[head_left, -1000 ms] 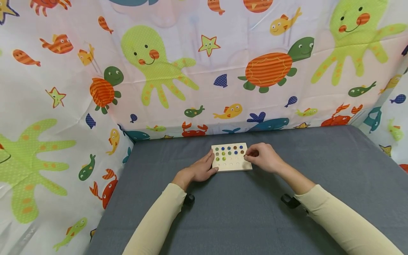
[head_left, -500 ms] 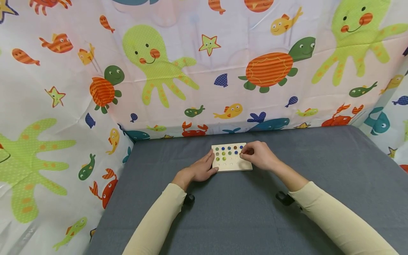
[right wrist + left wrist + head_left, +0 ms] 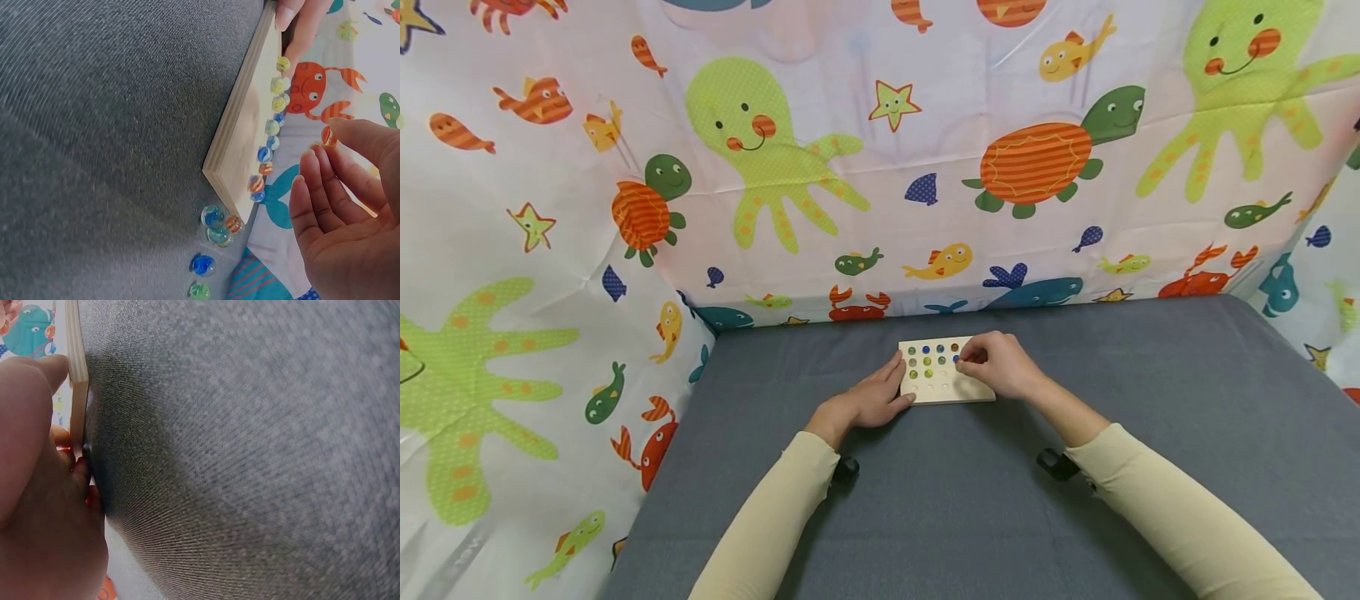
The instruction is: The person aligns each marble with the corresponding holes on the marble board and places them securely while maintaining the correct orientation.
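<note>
A pale wooden board (image 3: pixel 962 392) with rows of round hollows lies flat on the table. Glass marbles (image 3: pixel 928 374) fill part of its rows; several hollows at the front hold none. My left hand (image 3: pixel 872 402) rests against the board's left side, fingers fairly straight, thumb at the front left corner. Over the right part of the board, my right hand (image 3: pixel 1006 367) pinches an orange-striped marble (image 3: pixel 329 136) between thumb and index finger. The right wrist view shows this marble raised above the board. Its other fingers are loosely bent. The hand hides some hollows in the head view.
Several loose marbles (image 3: pixel 214 217) lie on the grey cloth (image 3: pixel 925 500) beside the board's right end, seen in the right wrist view. A curtain (image 3: pixel 820 208) printed with sea animals stands behind and at both sides of the table.
My right hand has moved left over the board, covering more of its right columns, with the marble still pinched. My left hand keeps its place at the board's left side.
</note>
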The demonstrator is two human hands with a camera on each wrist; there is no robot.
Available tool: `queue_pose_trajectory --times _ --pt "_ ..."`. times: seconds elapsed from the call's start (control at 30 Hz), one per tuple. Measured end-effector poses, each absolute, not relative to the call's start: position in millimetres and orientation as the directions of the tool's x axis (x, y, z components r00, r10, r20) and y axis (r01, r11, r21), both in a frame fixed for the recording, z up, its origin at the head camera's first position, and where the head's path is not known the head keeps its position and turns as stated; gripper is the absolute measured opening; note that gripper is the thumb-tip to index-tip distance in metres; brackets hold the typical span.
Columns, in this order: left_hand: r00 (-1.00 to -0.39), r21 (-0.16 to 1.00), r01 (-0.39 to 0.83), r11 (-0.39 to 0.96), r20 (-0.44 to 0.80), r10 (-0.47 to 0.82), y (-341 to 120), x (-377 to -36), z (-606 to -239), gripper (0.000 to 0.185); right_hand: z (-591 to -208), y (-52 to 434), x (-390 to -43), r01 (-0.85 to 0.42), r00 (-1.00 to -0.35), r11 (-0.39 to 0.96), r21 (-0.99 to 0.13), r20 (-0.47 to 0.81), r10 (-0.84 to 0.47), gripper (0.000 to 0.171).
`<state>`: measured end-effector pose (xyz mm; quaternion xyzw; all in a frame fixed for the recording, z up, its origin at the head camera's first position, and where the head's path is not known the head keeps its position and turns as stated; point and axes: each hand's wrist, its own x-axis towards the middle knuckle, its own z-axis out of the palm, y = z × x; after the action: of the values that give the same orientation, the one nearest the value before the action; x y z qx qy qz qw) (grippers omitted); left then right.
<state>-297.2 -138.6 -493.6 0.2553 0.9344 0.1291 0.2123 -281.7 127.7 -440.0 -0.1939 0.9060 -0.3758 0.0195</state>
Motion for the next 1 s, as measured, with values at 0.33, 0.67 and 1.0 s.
queue_pose_trajectory --times 0.33,0.67,1.0 --pt "-0.778 0.360 0.417 0.834 -0.332 0.533 -137 -294 -490 0.077 -446 119 -285 -0.335 -0.929 0.638 -0.694 0.127 -0.349 0.008" --pt "-0.783 0.366 0.400 0.840 -0.340 0.521 -137 -300 -497 0.078 -456 110 -292 -0.304 -0.934 0.655 -0.692 0.080 -0.348 0.008" --pt "-0.782 0.368 0.402 0.839 -0.339 0.523 -138 -300 -497 0.078 -466 106 -297 -0.307 -0.936 0.670 -0.676 0.086 -0.342 0.007"
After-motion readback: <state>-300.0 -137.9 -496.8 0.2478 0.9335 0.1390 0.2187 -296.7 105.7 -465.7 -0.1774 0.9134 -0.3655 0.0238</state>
